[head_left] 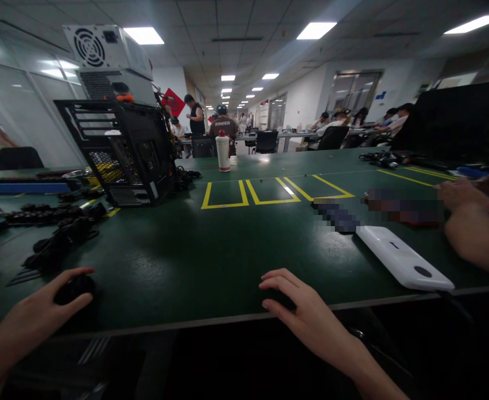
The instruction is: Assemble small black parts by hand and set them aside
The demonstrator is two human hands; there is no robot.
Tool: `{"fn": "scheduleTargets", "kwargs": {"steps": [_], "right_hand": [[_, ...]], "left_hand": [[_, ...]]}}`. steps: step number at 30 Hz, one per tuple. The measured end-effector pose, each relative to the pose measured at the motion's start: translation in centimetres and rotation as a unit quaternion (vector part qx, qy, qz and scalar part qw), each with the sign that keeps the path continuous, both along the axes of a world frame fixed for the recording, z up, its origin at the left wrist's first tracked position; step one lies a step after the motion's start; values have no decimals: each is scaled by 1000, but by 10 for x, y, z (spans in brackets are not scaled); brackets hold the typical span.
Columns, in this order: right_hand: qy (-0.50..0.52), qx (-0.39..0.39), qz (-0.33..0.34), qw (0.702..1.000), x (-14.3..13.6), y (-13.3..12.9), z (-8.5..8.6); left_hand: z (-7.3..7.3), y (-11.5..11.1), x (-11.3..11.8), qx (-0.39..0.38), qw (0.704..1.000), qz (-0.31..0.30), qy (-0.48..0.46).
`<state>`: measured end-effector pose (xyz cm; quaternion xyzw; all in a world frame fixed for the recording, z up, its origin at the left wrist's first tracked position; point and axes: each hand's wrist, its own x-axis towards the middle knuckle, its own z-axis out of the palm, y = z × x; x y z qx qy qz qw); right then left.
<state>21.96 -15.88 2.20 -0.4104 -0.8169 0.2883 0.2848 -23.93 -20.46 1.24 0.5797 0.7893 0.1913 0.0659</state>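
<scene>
My left hand [44, 303] is at the table's near left edge, thumb and fingers curved round a small rounded black object [75, 288]. Near the front edge, right of centre, my right hand [303, 305] has its fingers bent and its thumb apart from them. The gap beneath its fingers is dark, and I make out no object there. Black cable bundles [59, 239] lie beyond my left hand. To the right of my right hand, a white flat device [398, 255] lies on the green table [211, 266].
An open black computer case [131, 150] carries power supplies [111, 53] at the left. A white cup [223, 153] stands beyond yellow tape outlines [225, 205]. Two blurred-out items lie right of centre. Another person's hands [465, 194] rest at the right. People sit farther back.
</scene>
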Motion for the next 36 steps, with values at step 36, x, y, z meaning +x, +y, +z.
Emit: {"fn": "scheduleTargets", "kwargs": {"steps": [36], "right_hand": [[323, -295, 23, 899, -51, 184, -15]], "left_hand": [[-13, 212, 233, 108, 919, -327, -193]]}}
